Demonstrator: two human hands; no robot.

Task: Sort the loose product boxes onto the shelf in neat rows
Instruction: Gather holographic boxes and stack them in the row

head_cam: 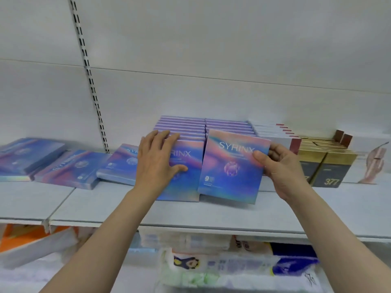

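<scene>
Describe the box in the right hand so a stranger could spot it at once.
On the white shelf, two rows of upright iridescent boxes stand mid-shelf. The held box fronts the right row, gripped at its right edge by the right hand. Unlike its neighbours, it tilts, with its whole SYRINX front showing.

SYRINX on iridescent box (230, 166), 377 on dark box (330, 178)

— What does the left hand (157, 160) cover?
— The "SY" on the front box (186, 176); only "RINX" shows.
— And below the shelf (211, 216)?
— Blurred packages (211, 269), print unreadable, cut off at the bottom edge.
</scene>
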